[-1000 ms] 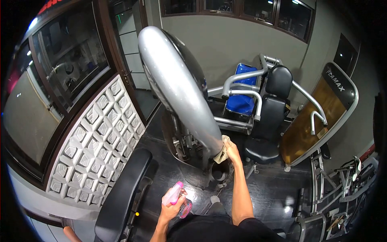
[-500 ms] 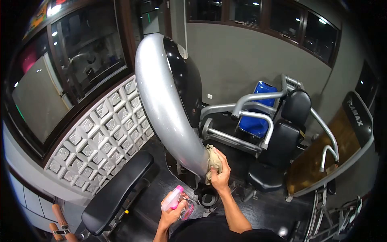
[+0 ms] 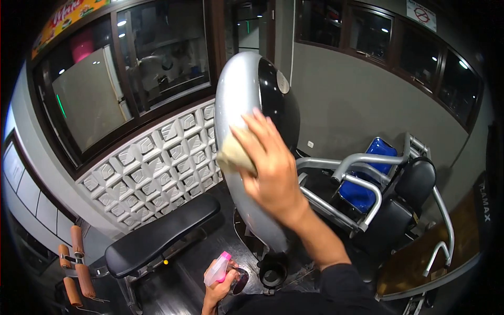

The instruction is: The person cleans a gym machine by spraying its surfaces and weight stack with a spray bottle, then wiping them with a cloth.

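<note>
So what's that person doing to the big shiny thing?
The person is in a gym, pressing a cloth against the curved silver cover of a workout machine with the right hand. The hand is high up on the cover. The left hand is down low, holding a spray bottle with a pink top. A black padded bench stands to the left, and a black seat to the right.

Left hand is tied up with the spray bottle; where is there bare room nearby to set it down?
The black bench pad left of the left hand is bare. Dark floor between the bench and the machine's round base is also free. Right of the silver cover it is crowded with seat frames.
</note>
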